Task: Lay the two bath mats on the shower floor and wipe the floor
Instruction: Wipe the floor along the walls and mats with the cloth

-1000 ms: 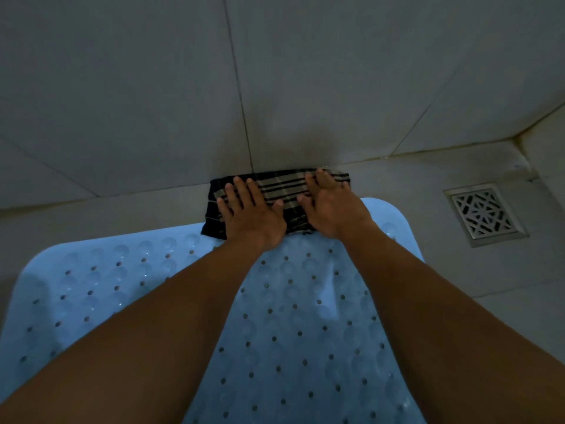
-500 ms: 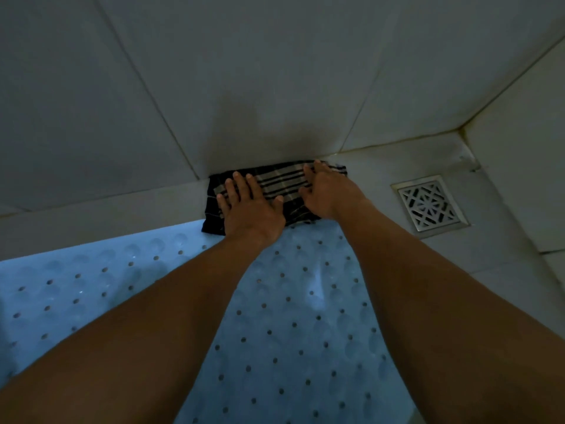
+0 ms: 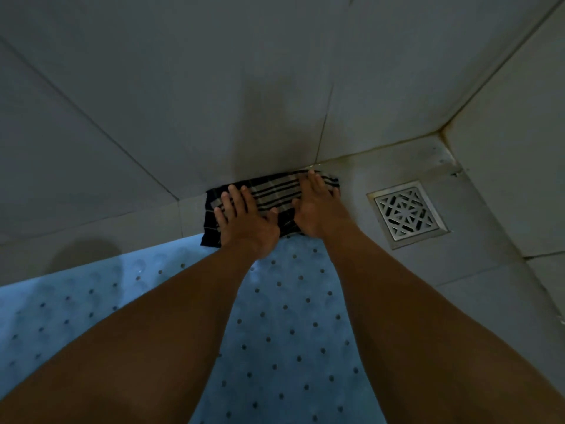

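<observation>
A folded dark cloth with pale stripes (image 3: 276,192) lies on the grey floor tiles, against the foot of the wall. My left hand (image 3: 246,221) presses flat on its left half, fingers spread. My right hand (image 3: 316,206) presses flat on its right half, fingertips at the wall line. A light blue bath mat (image 3: 284,325) with rows of small holes lies on the floor under my forearms, its far edge touching the cloth. I see only this one mat.
A square metal floor drain (image 3: 408,214) sits in the floor to the right of the cloth. Grey tiled walls (image 3: 183,87) rise straight ahead and on the right, meeting in a corner at the upper right.
Both hands and the cloth have slid to the right along the wall base, closer to the drain. The view has turned so the corner on the right shows more.
</observation>
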